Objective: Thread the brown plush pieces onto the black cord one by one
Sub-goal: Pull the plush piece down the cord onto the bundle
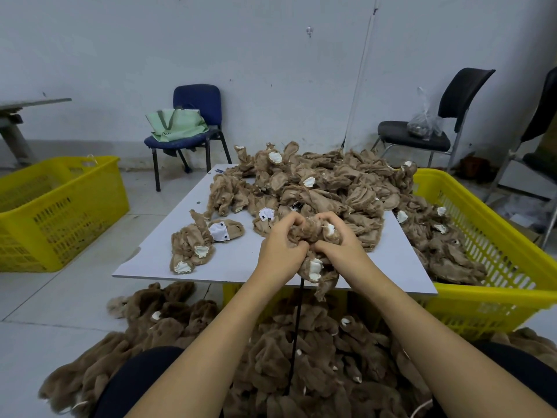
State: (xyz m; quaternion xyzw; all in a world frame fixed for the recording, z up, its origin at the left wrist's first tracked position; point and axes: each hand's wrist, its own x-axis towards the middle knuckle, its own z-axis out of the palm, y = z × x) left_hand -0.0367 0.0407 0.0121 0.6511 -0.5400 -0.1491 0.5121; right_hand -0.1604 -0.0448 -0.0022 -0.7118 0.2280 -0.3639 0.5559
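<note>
We saw a brown plush piece (313, 236), matted tan fabric with small white patches, bunched above the near edge of the surface (238, 260). Our left hand (278, 248) and right hand (340, 247) each held a narrow grip curled round it, pressed together from either side. The black cord (297, 330) dropped from beneath the bundle toward the floor pile (271, 357). Where the cord entered the plush was hidden by our fingers.
</note>
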